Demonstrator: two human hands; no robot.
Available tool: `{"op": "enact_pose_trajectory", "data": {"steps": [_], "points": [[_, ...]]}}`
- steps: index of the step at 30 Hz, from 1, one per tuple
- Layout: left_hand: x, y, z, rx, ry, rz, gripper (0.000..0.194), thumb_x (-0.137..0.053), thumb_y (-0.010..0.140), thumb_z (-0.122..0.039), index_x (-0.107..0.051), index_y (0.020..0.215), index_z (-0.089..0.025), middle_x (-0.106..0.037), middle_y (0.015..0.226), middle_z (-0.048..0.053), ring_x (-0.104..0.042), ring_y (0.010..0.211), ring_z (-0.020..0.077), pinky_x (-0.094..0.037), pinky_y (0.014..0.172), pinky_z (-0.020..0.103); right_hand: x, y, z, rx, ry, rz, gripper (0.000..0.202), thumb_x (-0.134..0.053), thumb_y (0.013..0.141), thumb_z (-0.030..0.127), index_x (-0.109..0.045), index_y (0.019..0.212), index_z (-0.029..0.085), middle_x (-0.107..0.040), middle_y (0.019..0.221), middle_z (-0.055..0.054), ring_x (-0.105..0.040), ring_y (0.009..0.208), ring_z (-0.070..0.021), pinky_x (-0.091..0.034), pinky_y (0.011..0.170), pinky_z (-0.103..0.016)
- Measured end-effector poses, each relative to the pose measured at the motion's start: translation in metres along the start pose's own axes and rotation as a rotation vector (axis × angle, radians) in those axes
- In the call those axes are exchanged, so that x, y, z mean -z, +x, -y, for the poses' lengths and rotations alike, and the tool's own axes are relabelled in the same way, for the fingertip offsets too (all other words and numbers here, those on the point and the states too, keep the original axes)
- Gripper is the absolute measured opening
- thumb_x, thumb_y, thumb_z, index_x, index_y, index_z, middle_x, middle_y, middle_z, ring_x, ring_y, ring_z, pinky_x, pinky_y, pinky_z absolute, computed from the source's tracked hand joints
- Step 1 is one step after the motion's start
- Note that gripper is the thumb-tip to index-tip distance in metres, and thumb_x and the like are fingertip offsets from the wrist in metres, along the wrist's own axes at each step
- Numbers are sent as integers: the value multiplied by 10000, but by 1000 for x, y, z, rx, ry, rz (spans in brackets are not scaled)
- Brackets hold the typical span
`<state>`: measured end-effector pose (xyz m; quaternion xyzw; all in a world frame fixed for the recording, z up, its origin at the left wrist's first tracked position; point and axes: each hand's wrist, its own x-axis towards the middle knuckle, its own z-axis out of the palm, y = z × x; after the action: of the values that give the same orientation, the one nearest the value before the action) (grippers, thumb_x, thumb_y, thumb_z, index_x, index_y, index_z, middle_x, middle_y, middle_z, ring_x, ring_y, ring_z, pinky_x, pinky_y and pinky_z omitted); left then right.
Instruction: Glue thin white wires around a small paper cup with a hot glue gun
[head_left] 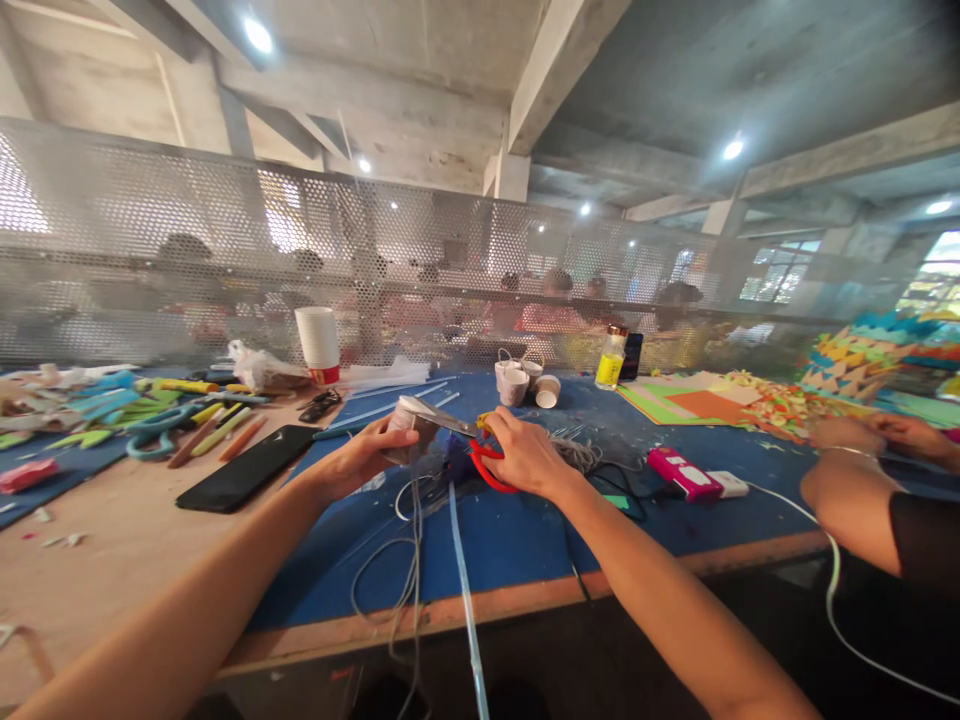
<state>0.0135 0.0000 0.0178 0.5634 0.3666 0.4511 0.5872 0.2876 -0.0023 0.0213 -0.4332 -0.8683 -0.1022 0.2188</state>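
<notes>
My left arm ran up and inward from the lower left over the counter (675, 532), the forearm bare and low, and my left hand (365, 450) was gripping a small cup-shaped piece (415, 430) from its left side, thumb laid along it and fingers curled behind. That piece sat tilted in my grasp, raised just above the blue surface near the middle of the counter, with grey cord (415, 570) hanging beneath it and over the front edge. My right arm slanted in from the lower right, wrist fairly straight, and my right hand (523, 450) was closed around the handles of a pair of scissors (454, 424), back of the hand upward and the fingers wrapped about the red grip. The blades pointed left, reaching the piece; I could not tell whether they touched it or how far apart they stood. Between my forearms a pale blue strip (463, 560) ran down past the edge. Beyond my hands stood a few small cups (513, 386), one lying on its side, and a black phone (247, 468) lay left of my left wrist.
</notes>
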Motion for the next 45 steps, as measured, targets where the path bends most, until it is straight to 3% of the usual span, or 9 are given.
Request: {"op": "enact_pose_trajectory", "data": {"steps": [4,11,19,26,33,45], "points": [[-2,0,0,-11,-4,3,422,-819,709,-363,-739,1098,-220,-740,1025,52,-660,886,205,-528,820,316,3,-1,3,-13,-19,27,399,-582,964,458,-573,1246,176,-625,1190,-94,-691,948,-225,-501,785,-303],[-3,2,0,-11,22,-46,509,-849,653,-400,-721,1105,-204,-736,1001,64,-669,895,230,-530,805,341,5,-1,7,-36,-43,73,341,-574,969,465,-600,1149,177,-644,1118,-80,-693,917,-220,-498,778,-298],[-5,4,1,-55,60,-129,597,-881,600,-387,-684,1129,-192,-704,933,39,-637,831,203,-487,729,312,0,-1,4,-53,-93,71,429,-559,971,466,-542,1288,176,-608,1247,-103,-693,976,-246,-517,799,-324],[-9,5,2,-127,134,-179,608,-877,590,-397,-660,1116,-183,-664,886,28,-598,772,193,-454,663,300,2,-1,6,-77,-106,105,370,-577,959,464,-574,1196,180,-635,1202,-91,-702,942,-250,-503,772,-317],[-9,4,2,-85,131,-172,638,-877,571,-433,-655,1121,-196,-691,923,47,-648,828,233,-484,696,329,5,-2,6,-43,-71,99,310,-585,954,446,-595,1115,180,-670,1105,-70,-700,909,-233,-470,738,-296],[-9,2,0,-43,133,-159,630,-880,549,-447,-674,1089,-198,-705,928,52,-673,815,242,-512,732,351,5,-2,9,-58,-88,121,303,-553,962,442,-612,1095,176,-700,1111,-89,-708,945,-247,-465,788,-296]]}}
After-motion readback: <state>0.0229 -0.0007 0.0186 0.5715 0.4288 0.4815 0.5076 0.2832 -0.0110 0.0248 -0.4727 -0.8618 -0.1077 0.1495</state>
